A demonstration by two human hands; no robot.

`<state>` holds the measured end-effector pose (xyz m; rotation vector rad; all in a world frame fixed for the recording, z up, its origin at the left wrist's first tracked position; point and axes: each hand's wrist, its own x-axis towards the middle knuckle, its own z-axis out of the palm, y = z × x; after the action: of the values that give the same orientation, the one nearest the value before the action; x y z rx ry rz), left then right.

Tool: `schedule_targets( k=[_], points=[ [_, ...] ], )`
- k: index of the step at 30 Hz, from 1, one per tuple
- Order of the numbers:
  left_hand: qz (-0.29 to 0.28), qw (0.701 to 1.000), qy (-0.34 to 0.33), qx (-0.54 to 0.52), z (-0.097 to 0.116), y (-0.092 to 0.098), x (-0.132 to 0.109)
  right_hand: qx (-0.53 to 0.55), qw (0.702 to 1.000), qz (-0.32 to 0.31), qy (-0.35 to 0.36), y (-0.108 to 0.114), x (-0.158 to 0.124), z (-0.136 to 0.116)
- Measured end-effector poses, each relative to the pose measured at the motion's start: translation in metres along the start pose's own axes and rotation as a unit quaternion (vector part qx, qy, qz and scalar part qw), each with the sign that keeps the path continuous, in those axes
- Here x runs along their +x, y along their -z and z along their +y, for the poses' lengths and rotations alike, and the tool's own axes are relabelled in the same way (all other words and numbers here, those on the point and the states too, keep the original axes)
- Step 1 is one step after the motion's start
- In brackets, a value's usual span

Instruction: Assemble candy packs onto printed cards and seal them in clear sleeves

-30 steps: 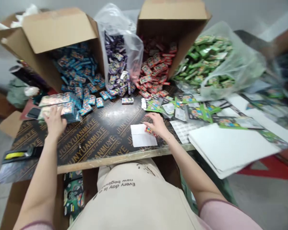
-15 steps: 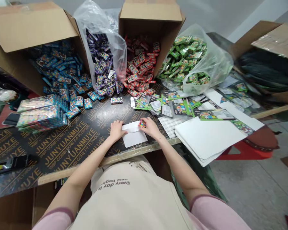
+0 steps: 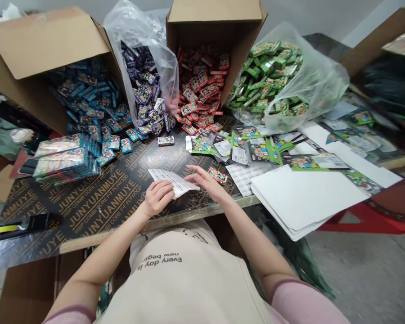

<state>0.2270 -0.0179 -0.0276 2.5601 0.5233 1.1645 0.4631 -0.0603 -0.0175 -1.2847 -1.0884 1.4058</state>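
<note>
My left hand [image 3: 158,196] is curled around the near edge of a small white printed sheet [image 3: 173,181] and lifts it off the dark plywood table [image 3: 97,202]. My right hand [image 3: 205,182] lies on the sheet's right end with its fingers stretched out. A small red packet [image 3: 218,175] sits on the table just right of my right hand, apart from it. One purple packet [image 3: 166,140] lies alone farther back.
At the back, an open box of blue packets [image 3: 87,103], a bag of purple packets [image 3: 145,99], a box of red packets [image 3: 202,90] and a bag of green packets [image 3: 276,76] spill onto the table. Stacked packs [image 3: 62,157] sit left, white sheets [image 3: 303,198] right, a tape dispenser [image 3: 16,225] near left.
The white paper has been turned over so its printed side shows, and my left hand now lifts it. The red packet has left my right hand and lies on the table beside it.
</note>
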Motion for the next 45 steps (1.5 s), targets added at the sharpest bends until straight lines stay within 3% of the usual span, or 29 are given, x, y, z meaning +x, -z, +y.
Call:
schedule_targets(
  k=[3,7,10,13,15,17,19,23,27,32,38,42,45],
  points=[
    [0.035,0.999,0.004,0.041,-0.002,0.011,-0.012,-0.01,0.999,0.043,-0.003,-0.009,0.004,0.004],
    [0.015,0.998,0.058,0.023,-0.004,0.016,-0.021,0.097,0.995,0.023,-0.016,-0.02,0.006,0.002],
    [0.118,0.979,0.165,0.01,-0.005,0.012,-0.015,0.115,0.988,0.092,0.046,-0.027,0.008,-0.008],
    [0.207,0.899,0.361,-0.138,-0.005,0.01,-0.001,0.081,0.982,0.149,0.088,-0.032,0.013,-0.013],
    [0.195,0.815,0.46,-0.295,-0.004,0.01,0.008,0.041,0.977,0.182,0.108,-0.034,0.017,-0.011],
    [0.189,0.743,0.504,-0.397,-0.002,0.011,0.014,0.012,0.97,0.209,0.123,-0.037,0.02,-0.006],
    [0.21,0.712,0.519,-0.423,0.001,0.011,0.015,0.006,0.967,0.22,0.125,-0.039,0.021,-0.002],
    [0.243,0.695,0.531,-0.42,0.003,0.006,0.011,0.036,0.979,0.176,0.098,-0.041,0.019,-0.002],
    [0.221,0.701,0.537,-0.414,0.0,0.005,0.007,0.023,0.992,0.105,0.07,-0.038,0.014,-0.007],
    [0.162,0.718,0.544,-0.403,0.0,0.011,0.011,0.003,0.993,0.096,0.062,-0.037,0.013,-0.007],
    [0.172,0.786,0.524,-0.28,-0.005,0.021,0.017,-0.043,0.991,0.12,0.031,-0.04,0.015,-0.004],
    [0.125,0.848,0.49,-0.16,-0.008,0.03,0.018,-0.168,0.964,0.176,0.11,-0.041,0.014,-0.013],
    [0.113,0.874,0.455,-0.128,-0.01,0.04,0.019,-0.185,0.965,0.139,0.123,-0.04,0.011,-0.021]
  ],
)
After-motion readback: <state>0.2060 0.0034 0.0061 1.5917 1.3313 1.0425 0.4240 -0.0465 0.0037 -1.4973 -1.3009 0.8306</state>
